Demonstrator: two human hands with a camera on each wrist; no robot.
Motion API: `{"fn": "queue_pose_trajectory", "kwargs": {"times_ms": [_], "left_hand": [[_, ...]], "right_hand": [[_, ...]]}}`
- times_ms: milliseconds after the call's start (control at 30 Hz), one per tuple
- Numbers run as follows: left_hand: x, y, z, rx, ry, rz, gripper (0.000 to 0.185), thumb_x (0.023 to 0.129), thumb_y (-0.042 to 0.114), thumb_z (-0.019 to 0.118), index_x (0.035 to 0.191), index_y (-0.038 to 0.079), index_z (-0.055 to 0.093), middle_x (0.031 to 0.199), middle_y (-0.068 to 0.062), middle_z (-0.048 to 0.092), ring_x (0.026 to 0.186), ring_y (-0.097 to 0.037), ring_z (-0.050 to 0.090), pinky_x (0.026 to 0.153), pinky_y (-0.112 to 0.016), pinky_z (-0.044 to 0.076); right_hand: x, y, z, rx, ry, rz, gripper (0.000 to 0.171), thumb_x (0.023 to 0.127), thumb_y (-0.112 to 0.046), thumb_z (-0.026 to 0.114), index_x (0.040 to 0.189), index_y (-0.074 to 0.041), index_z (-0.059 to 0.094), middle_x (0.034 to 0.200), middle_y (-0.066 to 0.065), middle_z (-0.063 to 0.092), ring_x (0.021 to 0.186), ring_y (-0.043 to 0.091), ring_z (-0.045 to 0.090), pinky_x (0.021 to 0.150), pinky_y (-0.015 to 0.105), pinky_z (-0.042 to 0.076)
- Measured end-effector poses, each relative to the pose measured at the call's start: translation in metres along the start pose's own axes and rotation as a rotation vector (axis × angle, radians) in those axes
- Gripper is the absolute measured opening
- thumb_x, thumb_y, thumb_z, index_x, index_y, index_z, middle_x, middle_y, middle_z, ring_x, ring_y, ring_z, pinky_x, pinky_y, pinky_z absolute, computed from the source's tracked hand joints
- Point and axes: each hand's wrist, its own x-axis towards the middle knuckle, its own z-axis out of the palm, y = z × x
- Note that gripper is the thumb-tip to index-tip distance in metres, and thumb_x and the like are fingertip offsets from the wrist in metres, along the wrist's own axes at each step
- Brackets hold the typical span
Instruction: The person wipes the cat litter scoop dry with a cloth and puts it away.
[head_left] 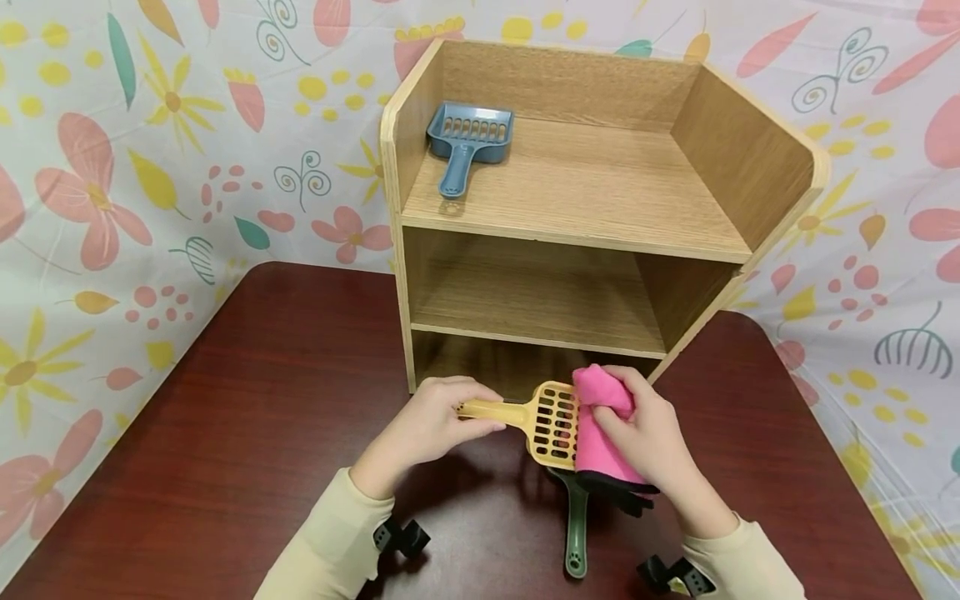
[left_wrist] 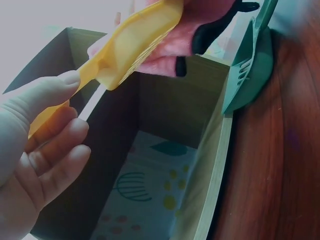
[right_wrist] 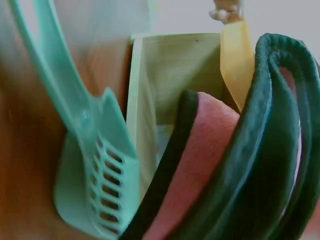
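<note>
Head view: right hand (head_left: 651, 433) apparently gripping pink cloth (head_left: 600, 437).

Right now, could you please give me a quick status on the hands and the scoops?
Left hand grips yellow scoop by its handle. Right hand presses pink cloth on it. Green scoop lies beneath; blue scoop on shelf.

green scoop (head_left: 575, 525): head hidden by yellow scoop (head_left: 551, 423) | pink cloth (head_left: 600, 433)

Item count, counter and shelf unit
Slotted scoops: 3 — yellow (head_left: 551, 421), green (head_left: 575, 525), blue (head_left: 467, 137). Pink cloth (head_left: 600, 429): 1. Wooden shelf unit (head_left: 720, 158): 1. Hands: 2.
</note>
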Motion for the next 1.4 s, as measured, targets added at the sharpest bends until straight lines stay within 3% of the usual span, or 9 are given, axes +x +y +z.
{"fn": "queue_pose_trajectory", "kwargs": {"times_ms": [133, 233, 400, 667, 1067, 1267, 1400], "left_hand": [[0.000, 0.001, 0.003, 0.024, 0.024, 0.023, 0.019, 0.075, 0.015, 0.079, 0.091, 0.008, 0.072, 0.081, 0.000, 0.069, 0.068, -0.005, 0.058, 0.063, -0.011, 0.046], [0.000, 0.002, 0.004, 0.034, 0.050, 0.060, 0.019, 0.075, 0.014, 0.079, 0.091, 0.008, 0.071, 0.080, 0.000, 0.069, 0.068, -0.006, 0.058, 0.063, -0.011, 0.047], [0.000, 0.002, 0.006, 0.059, 0.110, 0.156, 0.021, 0.073, 0.010, 0.079, 0.091, 0.006, 0.070, 0.079, -0.002, 0.068, 0.066, -0.007, 0.058, 0.062, -0.013, 0.047], [0.001, 0.000, 0.007, 0.055, 0.195, 0.217, 0.023, 0.070, 0.004, 0.080, 0.091, 0.004, 0.071, 0.077, -0.004, 0.068, 0.065, -0.010, 0.059, 0.060, -0.012, 0.047], [-0.002, -0.003, 0.013, 0.085, 0.318, 0.215, 0.022, 0.072, 0.009, 0.080, 0.091, 0.004, 0.071, 0.076, -0.004, 0.068, 0.061, -0.010, 0.054, 0.054, -0.015, 0.043], [-0.001, 0.002, 0.022, 0.092, 0.368, 0.219, 0.020, 0.076, 0.010, 0.079, 0.092, 0.002, 0.070, 0.075, -0.006, 0.068, 0.062, -0.012, 0.058, 0.056, -0.016, 0.047], [0.000, 0.005, 0.030, 0.104, 0.408, 0.212, 0.020, 0.076, 0.011, 0.078, 0.092, 0.002, 0.070, 0.077, -0.007, 0.069, 0.064, -0.014, 0.063, 0.059, -0.019, 0.052]], "right_hand": [[-0.004, -0.001, 0.005, 0.196, 0.028, 0.219, 0.036, 0.085, -0.010, 0.066, 0.120, -0.008, 0.057, 0.106, 0.013, 0.064, 0.076, 0.010, 0.054, 0.061, 0.023, 0.047], [-0.006, -0.003, 0.010, 0.384, 0.059, 0.374, 0.035, 0.088, -0.010, 0.064, 0.121, -0.008, 0.055, 0.106, 0.005, 0.062, 0.077, 0.004, 0.057, 0.063, 0.021, 0.051], [-0.008, -0.008, 0.014, 0.586, 0.141, 0.526, 0.034, 0.089, -0.008, 0.063, 0.121, -0.011, 0.053, 0.096, -0.008, 0.059, 0.076, 0.004, 0.061, 0.064, 0.022, 0.054], [-0.008, -0.014, 0.015, 0.646, 0.221, 0.484, 0.034, 0.088, -0.005, 0.063, 0.120, -0.012, 0.053, 0.098, -0.005, 0.059, 0.075, 0.006, 0.062, 0.063, 0.020, 0.054], [-0.014, -0.021, 0.018, 0.738, 0.273, 0.491, 0.032, 0.088, -0.003, 0.061, 0.116, -0.016, 0.054, 0.093, -0.006, 0.062, 0.074, 0.006, 0.063, 0.064, 0.021, 0.054], [-0.016, -0.024, 0.022, 0.920, 0.368, 0.501, 0.030, 0.091, -0.003, 0.056, 0.119, -0.014, 0.051, 0.100, 0.000, 0.062, 0.079, 0.009, 0.064, 0.067, 0.022, 0.055], [-0.017, -0.027, 0.025, 1.099, 0.441, 0.516, 0.029, 0.096, -0.008, 0.051, 0.123, -0.014, 0.045, 0.114, 0.006, 0.056, 0.095, 0.014, 0.062, 0.077, 0.023, 0.055]]}}
